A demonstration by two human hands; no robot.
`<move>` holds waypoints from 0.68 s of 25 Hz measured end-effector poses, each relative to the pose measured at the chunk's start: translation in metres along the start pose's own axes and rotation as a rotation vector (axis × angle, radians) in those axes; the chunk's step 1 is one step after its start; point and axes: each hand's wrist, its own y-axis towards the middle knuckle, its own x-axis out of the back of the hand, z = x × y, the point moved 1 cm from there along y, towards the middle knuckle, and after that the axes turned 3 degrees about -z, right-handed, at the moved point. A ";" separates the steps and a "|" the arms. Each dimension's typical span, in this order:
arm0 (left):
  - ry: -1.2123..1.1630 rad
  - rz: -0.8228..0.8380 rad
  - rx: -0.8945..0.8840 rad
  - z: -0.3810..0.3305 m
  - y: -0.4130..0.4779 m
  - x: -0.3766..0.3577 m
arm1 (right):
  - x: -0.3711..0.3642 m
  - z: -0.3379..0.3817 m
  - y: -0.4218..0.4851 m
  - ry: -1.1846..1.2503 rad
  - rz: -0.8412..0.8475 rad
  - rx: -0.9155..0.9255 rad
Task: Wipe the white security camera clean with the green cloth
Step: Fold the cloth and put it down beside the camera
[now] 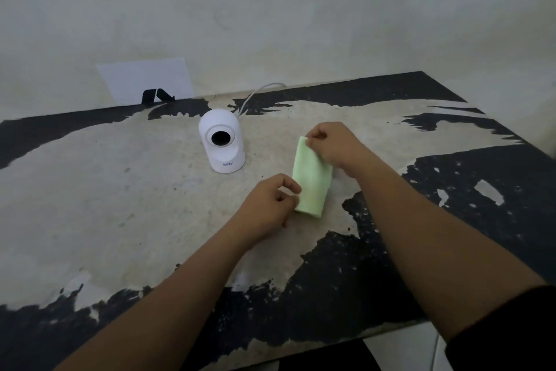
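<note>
Security camera (222, 142) on table (90, 190), cloth (311, 181) just right, cable (255, 94) behind

Dim, flat light over the whole view, grey-green in cast, no lamp or window in sight. The white security camera (222, 142) is the brightest thing here, evenly lit, no hot glare on its shell, only a soft sheen around the dark lens. Just right of it the green cloth (311, 182) reads pale and washed out. Shadows are faint and diffuse; a weak one sits under the security camera's base. The table (90, 190) edges bow outward away from the camera, wide-angle distortion. Detail is soft throughout, smeary on the wall (270, 9) behind it
</note>
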 end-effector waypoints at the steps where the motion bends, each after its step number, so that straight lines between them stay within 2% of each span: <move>1: 0.024 0.026 -0.009 -0.002 0.000 -0.002 | -0.007 0.005 0.005 -0.114 0.042 0.051; 4: 0.121 0.139 -0.019 -0.011 -0.002 -0.001 | -0.029 0.016 0.014 -0.340 0.166 0.153; 6: 0.209 0.233 -0.003 -0.013 -0.005 0.003 | -0.041 0.020 0.014 -0.441 0.168 0.160; 8: 0.212 0.247 0.006 -0.010 -0.010 0.012 | -0.048 0.019 0.011 -0.512 0.130 0.169; 12: 0.160 0.079 0.048 0.000 -0.017 0.047 | -0.055 0.011 -0.015 -0.487 0.028 0.187; 17: 0.091 -0.121 0.051 0.010 -0.022 0.077 | -0.075 0.001 -0.050 -0.632 0.009 0.238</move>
